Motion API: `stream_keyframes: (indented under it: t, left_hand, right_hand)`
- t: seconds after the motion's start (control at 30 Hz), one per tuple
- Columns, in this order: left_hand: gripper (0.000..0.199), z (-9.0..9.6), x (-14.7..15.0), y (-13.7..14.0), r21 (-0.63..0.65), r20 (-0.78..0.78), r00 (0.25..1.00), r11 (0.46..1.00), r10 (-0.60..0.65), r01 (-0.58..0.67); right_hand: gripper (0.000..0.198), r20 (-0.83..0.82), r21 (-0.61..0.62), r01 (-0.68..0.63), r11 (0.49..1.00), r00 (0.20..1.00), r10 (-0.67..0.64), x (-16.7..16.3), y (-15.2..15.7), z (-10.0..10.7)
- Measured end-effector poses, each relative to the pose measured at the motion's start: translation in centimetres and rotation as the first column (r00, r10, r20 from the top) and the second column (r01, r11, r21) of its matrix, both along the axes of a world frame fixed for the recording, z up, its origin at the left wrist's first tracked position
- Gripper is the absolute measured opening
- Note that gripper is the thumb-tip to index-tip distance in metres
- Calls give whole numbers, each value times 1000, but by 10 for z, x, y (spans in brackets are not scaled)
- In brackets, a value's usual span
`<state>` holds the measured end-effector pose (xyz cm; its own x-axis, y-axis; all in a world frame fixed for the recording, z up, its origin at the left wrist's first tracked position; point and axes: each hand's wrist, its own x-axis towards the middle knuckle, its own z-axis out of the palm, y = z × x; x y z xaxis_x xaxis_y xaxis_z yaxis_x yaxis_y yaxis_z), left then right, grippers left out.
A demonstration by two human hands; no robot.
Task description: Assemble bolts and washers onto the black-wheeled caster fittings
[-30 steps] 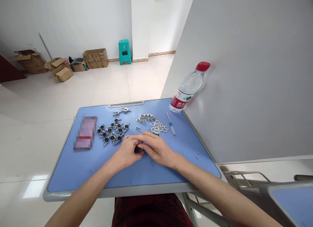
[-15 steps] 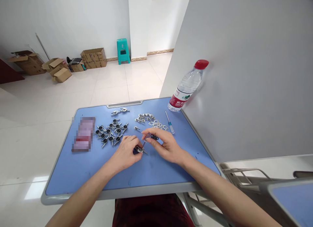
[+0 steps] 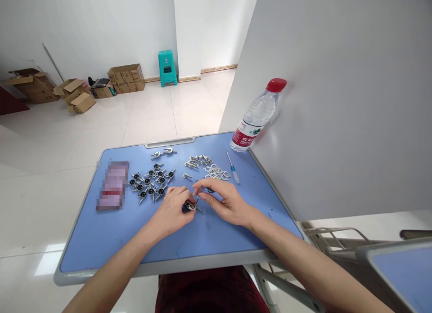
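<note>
Your left hand [image 3: 175, 209] is clamped on a metal part [image 3: 191, 206], fingers curled over its far side, thumb along the near side, no slack that I can see. The part sits low at the table [image 3: 162, 254], right by those fingertips, its silver end poking out toward four o'clock; your fingers hide the rest.

Over to your right hand [image 3: 218, 197]: thumb and forefinger are pinched together on the see-through handle of a small screwdriver [image 3: 201, 190], and its thin shaft slants down toward seven o'clock, right to the metal part. Whether the tip is seated, I can't tell. The other fingers fold in behind, hiding most of some dark pieces underneath.

Both your wrists are low, backs of the hands up, fingertips nearly meeting. Your left forearm comes in from between seven and eight o'clock, your right from about four.

Around your hands: the cluster of black-topped parts [image 3: 150, 182] lies at ten o'clock, two silver forks [image 3: 164, 153] at eleven, a bunch of small silver pieces [image 3: 198, 161] at twelve. The flat rings [image 3: 218, 172] pile up at one, just beyond your right hand; past them lies a blue-handled screwdriver [image 3: 232, 167], with the water bottle [image 3: 249, 128] farther out.
</note>
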<state>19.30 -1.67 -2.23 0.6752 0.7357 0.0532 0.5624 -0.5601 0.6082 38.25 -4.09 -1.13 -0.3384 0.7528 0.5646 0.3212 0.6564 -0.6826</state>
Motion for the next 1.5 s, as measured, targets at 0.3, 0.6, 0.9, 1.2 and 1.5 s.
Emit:
stream_keyframes:
  t: [0.3,0.6,0.9,1.2,1.5]
  left_hand:
    - [15,-4,-1,1,1,20,1000,1000,-1,1]
    - [14,-2,-1,0,-7,0,1000,1000,5,-5]
    - [15,-2,0,0,39,31,999,999,-21,20]
    - [14,-4,-1,1,53,63,997,998,-37,34]
    - [15,-6,-1,1,48,58,998,998,-35,32]
  right_hand:
    - [21,19,44,-10,999,1000,9,-1,1,-2]
    - [19,51,182,132,974,988,-144,-10,1,-14]
    - [25,74,198,80,977,993,-96,-6,2,-6]
    - [22,82,244,148,958,982,-173,-4,4,-8]
    - [13,77,285,195,939,971,-225,-7,5,-11]
